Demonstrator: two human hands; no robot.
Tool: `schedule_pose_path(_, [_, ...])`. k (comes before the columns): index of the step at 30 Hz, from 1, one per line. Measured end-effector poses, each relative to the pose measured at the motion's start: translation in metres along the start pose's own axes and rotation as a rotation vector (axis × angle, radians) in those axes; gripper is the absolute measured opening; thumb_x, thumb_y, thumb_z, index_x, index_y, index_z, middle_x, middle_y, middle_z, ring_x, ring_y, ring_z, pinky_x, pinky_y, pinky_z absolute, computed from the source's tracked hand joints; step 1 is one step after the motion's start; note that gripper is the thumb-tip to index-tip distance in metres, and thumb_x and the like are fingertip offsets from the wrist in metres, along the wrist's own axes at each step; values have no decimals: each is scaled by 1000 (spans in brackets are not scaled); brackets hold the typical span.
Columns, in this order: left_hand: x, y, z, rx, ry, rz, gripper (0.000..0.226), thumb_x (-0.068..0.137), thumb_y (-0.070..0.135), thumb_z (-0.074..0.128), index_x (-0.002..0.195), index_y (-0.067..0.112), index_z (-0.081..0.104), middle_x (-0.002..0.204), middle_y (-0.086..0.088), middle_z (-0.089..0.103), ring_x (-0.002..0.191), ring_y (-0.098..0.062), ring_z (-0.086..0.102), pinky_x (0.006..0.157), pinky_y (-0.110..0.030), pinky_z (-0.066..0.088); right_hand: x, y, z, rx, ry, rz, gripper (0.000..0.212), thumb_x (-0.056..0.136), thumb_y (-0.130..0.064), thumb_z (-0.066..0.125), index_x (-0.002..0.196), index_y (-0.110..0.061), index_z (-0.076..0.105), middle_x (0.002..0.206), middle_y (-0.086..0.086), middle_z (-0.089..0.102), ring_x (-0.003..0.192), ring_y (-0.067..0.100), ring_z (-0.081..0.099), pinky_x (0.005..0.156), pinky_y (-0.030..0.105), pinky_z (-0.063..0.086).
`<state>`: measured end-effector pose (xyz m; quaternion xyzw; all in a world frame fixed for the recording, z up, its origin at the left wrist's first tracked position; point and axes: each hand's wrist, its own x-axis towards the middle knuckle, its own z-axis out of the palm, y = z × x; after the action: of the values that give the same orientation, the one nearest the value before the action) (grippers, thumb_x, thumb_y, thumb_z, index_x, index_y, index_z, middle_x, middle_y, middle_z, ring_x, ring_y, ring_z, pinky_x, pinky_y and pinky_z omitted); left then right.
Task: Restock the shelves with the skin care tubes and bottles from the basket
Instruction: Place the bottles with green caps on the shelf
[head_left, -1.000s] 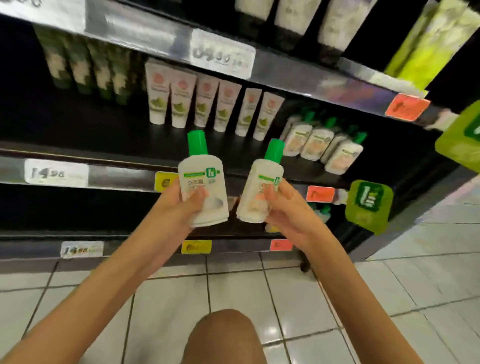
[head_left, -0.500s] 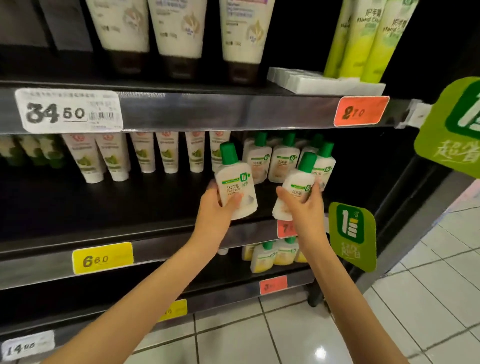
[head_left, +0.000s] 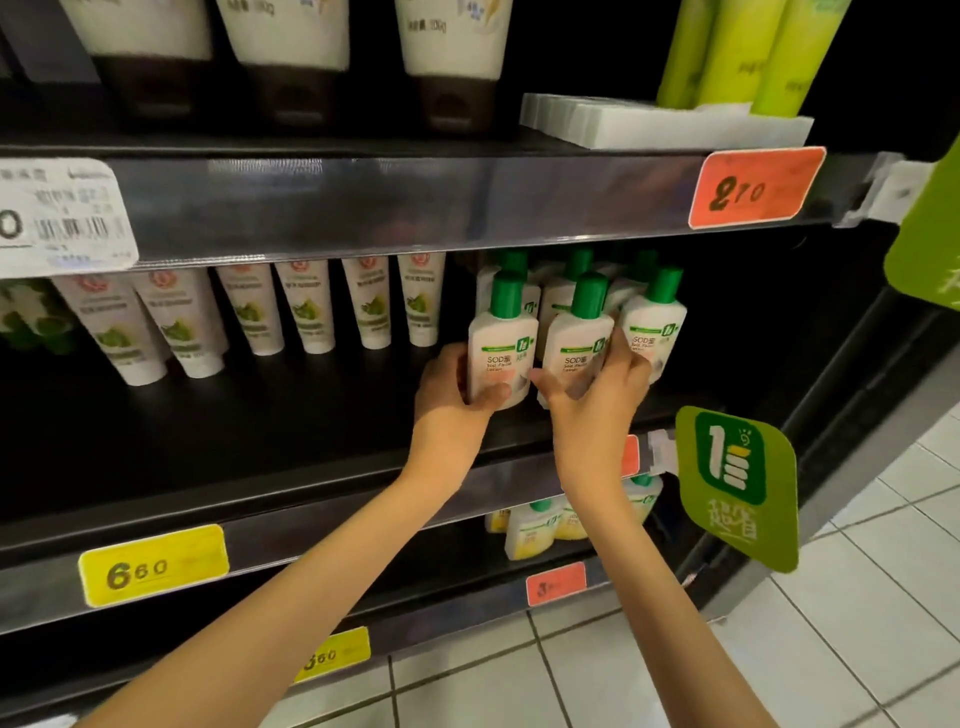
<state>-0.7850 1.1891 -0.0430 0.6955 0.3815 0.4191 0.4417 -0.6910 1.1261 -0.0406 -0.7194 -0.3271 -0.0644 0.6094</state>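
Observation:
My left hand (head_left: 449, 402) grips a white lotion bottle with a green cap (head_left: 501, 343) from its left side, thumb across the lower front. My right hand (head_left: 597, 400) holds a second white bottle with a green cap (head_left: 579, 345) just to the right of it. Both bottles stand upright on the dark middle shelf (head_left: 260, 431), in front of a cluster of like bottles (head_left: 654, 327) at the shelf's right end. The basket is out of view.
White tubes with green leaf prints (head_left: 311, 312) line the back of the same shelf to the left. Above are large tubes (head_left: 291, 41) and a white box (head_left: 665, 122). A green hanging sign (head_left: 737, 488) sticks out at the right. More bottles (head_left: 530, 530) stand on the shelf below.
Both hands have pushed further into the shelf with their bottles and set them in front of the standing cluster. The camera has come closer to the shelf.

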Motion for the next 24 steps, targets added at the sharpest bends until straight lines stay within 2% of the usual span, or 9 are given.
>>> schedule_pose_path(2, [-1,-1,-1,3,12,17,36,81,12,67,114,13,51,111,0,59,96,-6,53,75,-14,41,-2,4,-1,-17,-33,42,83,72,-11,78,141,-7,31,136,12,34,128,22,28,101,17,24])
schedule_pose_path(3, [-1,-1,-1,10,8,22,34,81,11,67,111,13,52,106,4,59,93,-5,53,71,-8,40,-3,6,-1,-22,-37,61,81,72,-12,77,139,-5,32,136,13,35,128,24,29,100,17,25])
schedule_pose_path(6, [2,2,4,19,-11,39,28,80,11,68,101,18,51,92,14,54,85,0,52,59,-1,42,-1,8,0,-12,-2,90,73,73,-10,77,133,0,37,132,13,39,126,25,37,98,17,29])
schedule_pose_path(10, [5,4,11,24,-19,51,30,80,9,68,105,12,53,95,9,55,84,-2,52,58,5,39,4,8,0,-12,25,113,63,74,-9,75,126,-1,41,125,12,42,120,26,41,98,26,38])
schedule_pose_path(13, [8,5,12,34,-32,50,31,80,11,69,106,12,53,95,10,55,84,-1,52,57,6,39,3,10,0,-13,25,115,64,74,-11,76,127,-1,41,125,11,42,120,23,41,94,20,35])
schedule_pose_path(18, [10,5,14,50,-35,38,33,79,13,70,106,12,53,95,9,55,87,-4,54,57,-2,43,6,12,-1,-25,8,122,57,73,-13,77,120,-1,47,122,12,43,115,26,43,90,20,36])
schedule_pose_path(20, [10,6,16,43,-28,45,31,78,13,71,102,14,52,93,9,56,85,-4,53,57,3,41,6,12,-1,-32,14,121,54,73,-14,77,117,-1,47,119,11,43,113,26,43,87,19,35])
schedule_pose_path(24, [9,5,15,32,-17,43,27,79,12,70,98,15,52,92,9,55,80,-1,52,58,6,39,4,9,-1,-23,3,132,57,74,-17,76,120,-3,45,120,10,43,114,24,43,91,21,37])
